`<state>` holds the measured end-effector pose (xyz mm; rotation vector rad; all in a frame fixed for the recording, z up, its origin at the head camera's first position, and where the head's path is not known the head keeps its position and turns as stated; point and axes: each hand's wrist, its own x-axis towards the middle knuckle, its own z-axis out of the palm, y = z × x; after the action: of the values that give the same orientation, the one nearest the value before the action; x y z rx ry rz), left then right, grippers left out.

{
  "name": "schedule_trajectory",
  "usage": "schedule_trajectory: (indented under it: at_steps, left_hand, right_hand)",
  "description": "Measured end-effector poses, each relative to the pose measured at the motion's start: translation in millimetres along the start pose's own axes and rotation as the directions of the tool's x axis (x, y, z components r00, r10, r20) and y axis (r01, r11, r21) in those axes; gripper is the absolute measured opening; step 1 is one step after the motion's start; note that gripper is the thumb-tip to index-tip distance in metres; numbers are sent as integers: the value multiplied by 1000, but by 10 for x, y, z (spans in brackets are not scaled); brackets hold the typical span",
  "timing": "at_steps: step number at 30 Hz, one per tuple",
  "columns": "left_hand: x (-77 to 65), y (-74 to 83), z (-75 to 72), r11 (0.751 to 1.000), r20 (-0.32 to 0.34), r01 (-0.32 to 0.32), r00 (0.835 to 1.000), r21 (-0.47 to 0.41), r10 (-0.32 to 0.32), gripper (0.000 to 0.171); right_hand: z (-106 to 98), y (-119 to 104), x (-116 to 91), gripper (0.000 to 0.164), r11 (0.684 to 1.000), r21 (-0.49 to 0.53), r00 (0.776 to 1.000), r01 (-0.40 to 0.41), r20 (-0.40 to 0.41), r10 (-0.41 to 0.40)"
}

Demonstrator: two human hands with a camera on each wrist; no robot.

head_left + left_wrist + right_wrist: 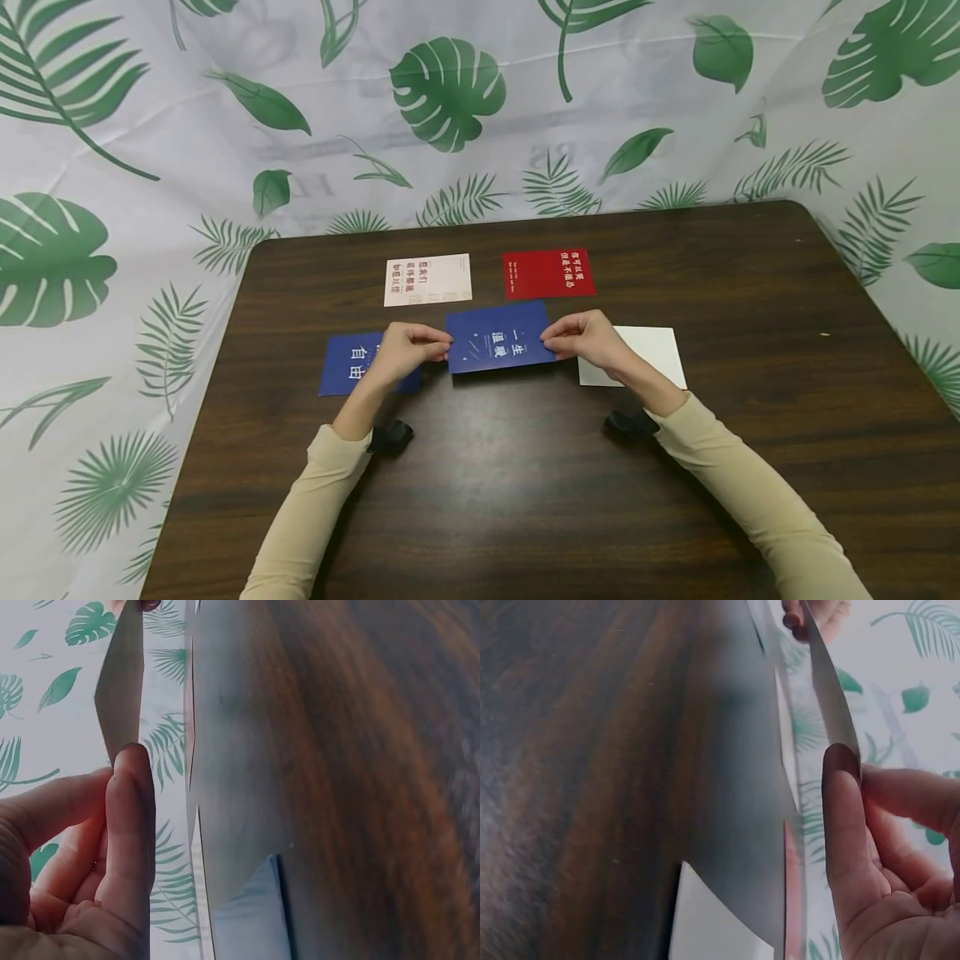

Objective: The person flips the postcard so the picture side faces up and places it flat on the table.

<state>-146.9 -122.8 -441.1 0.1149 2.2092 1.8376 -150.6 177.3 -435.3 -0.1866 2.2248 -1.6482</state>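
A blue card [487, 333] with white lettering is held up off the table between both hands. My left hand [405, 350] pinches its left edge between thumb and fingers, and my right hand [588, 337] pinches the right edge the same way. Both wrist views show the card's pale underside, in the left wrist view as a thin slanted card [124, 682]. Beneath my left wrist lies another blue card [341, 367], partly hidden by the hand. A cream card [648, 350] lies under my right wrist, partly covered.
Farther back on the dark wooden table [525, 483] lie a white card [442, 279] with red lettering and a red card [547, 273] with white lettering. A white curtain [337, 83] printed with green leaves hangs behind the table and along its sides.
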Motion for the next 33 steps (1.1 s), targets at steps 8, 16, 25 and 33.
schedule_trajectory:
  at_steps: [8, 16, 25, 33]
  left_hand:
    - [12, -42, 26, 995, -60, 49, 997, 91, -44, 15]
    - [29, -26, 75, 957, -90, 39, 996, 286, -14, 9]
    - [70, -14, 132, 920, -89, 29, 996, 392, 7, 6]
    - [85, 3, 161, 902, -79, 39, 997, 430, -6, 7]
  right_hand:
    - [73, 73, 42, 41, 1000, -16, 999, -21, -34, 20]
    - [116, 77, 69, 28, 989, -119, 995, -93, -39, 89]
    - [130, 58, 112, 19, 969, -210, 991, -129, 0, 132]
    - [129, 34, 143, 17, 941, -306, 985, -145, 43, 166]
